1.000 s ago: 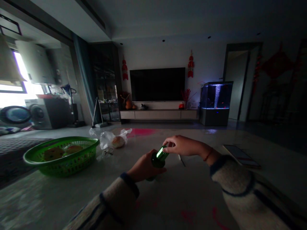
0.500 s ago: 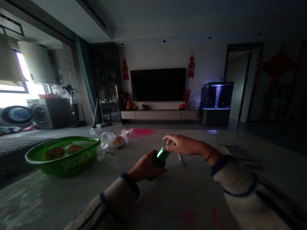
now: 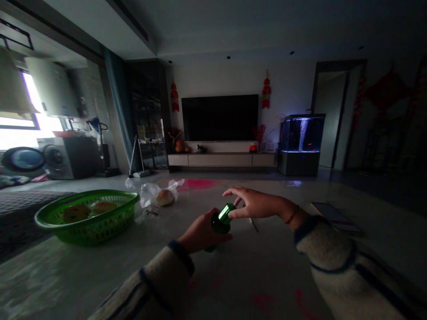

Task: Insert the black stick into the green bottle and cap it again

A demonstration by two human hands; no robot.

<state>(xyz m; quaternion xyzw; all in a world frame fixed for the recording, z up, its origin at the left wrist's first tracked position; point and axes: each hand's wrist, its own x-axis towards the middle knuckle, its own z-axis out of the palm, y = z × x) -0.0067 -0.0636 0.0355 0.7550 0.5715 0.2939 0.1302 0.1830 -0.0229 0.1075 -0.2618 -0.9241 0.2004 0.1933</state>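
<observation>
My left hand (image 3: 202,233) is wrapped round the lower body of a shiny green bottle-like object (image 3: 223,218) that rests tilted on the table (image 3: 100,275). My right hand (image 3: 253,203) is at the object's upper end, thumb touching it and the other fingers lifted and spread above it. Both arms wear pale knitted sleeves with dark stripes. The room is dim and fine detail of the object is hard to make out.
A green plastic basket (image 3: 87,220) with round fruit stands at the left. A clear plastic bag (image 3: 156,192) holding a bun lies behind it, keys beside it. A thin dark stick (image 3: 253,224) lies by my right hand. A phone (image 3: 335,216) lies at the right.
My right hand's fingers have lifted off the top of the green object and spread, leaving the thumb against it. My left hand has kept its grip in the same place.
</observation>
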